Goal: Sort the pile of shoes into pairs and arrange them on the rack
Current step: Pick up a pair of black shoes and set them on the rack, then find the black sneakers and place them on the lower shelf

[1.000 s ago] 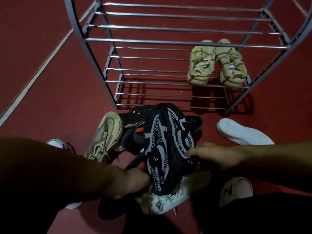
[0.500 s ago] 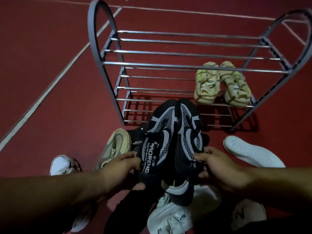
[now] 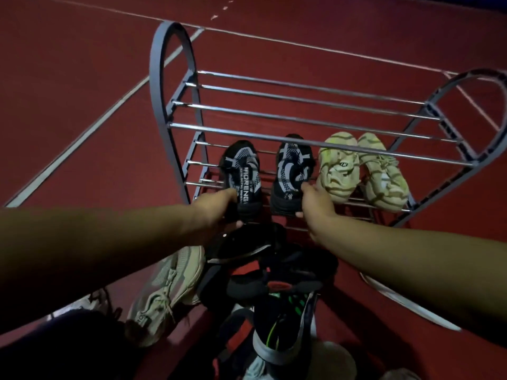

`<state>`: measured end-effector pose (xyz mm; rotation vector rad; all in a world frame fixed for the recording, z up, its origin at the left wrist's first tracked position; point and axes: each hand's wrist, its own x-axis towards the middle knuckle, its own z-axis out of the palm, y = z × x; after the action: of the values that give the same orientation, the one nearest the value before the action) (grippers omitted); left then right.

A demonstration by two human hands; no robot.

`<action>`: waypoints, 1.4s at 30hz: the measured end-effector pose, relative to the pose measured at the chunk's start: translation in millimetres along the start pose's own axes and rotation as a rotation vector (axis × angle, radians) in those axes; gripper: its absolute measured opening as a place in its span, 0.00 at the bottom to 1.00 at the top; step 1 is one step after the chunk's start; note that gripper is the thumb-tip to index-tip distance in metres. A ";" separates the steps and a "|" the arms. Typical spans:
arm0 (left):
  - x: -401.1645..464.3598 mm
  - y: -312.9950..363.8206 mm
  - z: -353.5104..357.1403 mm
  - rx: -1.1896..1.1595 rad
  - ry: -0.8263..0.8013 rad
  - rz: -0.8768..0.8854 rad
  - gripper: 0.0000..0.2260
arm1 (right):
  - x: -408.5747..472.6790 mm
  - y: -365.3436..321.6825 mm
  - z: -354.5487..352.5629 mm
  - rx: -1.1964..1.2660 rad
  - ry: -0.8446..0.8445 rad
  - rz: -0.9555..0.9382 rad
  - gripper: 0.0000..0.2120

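A grey metal shoe rack [image 3: 307,122] stands on the red floor ahead of me. Two black sneakers with grey patterns rest toes-away on its lower shelf. My left hand [image 3: 219,207] grips the heel of the left black sneaker [image 3: 242,171]. My right hand [image 3: 315,201] holds the heel of the right black sneaker [image 3: 292,171]. A pale yellow-beige pair [image 3: 362,168] sits on the same shelf to the right. The pile of loose shoes [image 3: 263,278] lies on the floor between my arms.
A beige sneaker [image 3: 167,289] lies at the pile's left. A black shoe with green and grey trim [image 3: 285,325] lies near me. A white shoe's sole [image 3: 397,300] shows under my right arm. White lines cross the red floor.
Both hands lifted the two black sneakers off the pile, carried them forward and apart, and set them on the rack's lower shelf left of the beige pair. The view tilted up.
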<state>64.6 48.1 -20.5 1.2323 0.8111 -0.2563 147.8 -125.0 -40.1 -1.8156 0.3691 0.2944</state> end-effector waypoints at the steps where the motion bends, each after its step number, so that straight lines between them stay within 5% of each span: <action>1: 4.2 0.6 7.8 0.009 0.009 0.020 0.04 | 1.0 7.4 1.0 -0.013 0.021 0.010 0.26; 5: 18.4 -2.6 35.5 0.102 0.123 0.193 0.14 | -19.6 36.9 2.7 -0.011 -0.064 0.158 0.31; 12: 29.2 -4.9 42.3 0.138 0.244 0.305 0.12 | 0.9 26.6 4.9 0.109 -0.114 0.227 0.31; 27: 55.8 15.0 70.5 0.132 0.091 0.258 0.09 | 22.7 3.8 -13.1 0.224 -0.022 0.288 0.27; 31: 53.2 14.5 43.1 0.630 0.065 0.295 0.16 | 9.0 11.1 -17.7 -0.088 -0.011 0.236 0.25; 34: 36.7 5.1 15.6 0.822 0.003 0.370 0.09 | -14.5 25.4 -26.0 -0.360 -0.056 0.204 0.19; 38: 13.7 -28.7 -25.9 1.015 -0.054 0.272 0.10 | -51.5 52.8 -30.4 -0.975 -0.404 -0.102 0.08; 42: -10.5 -65.7 -63.4 1.186 -0.100 0.179 0.11 | -79.3 52.1 -24.5 -1.275 -0.688 -0.291 0.14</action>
<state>-7.0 80.3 -68.1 2.3565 0.4133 -0.7001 54.6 -153.8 -49.0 -2.7461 -0.7466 1.0719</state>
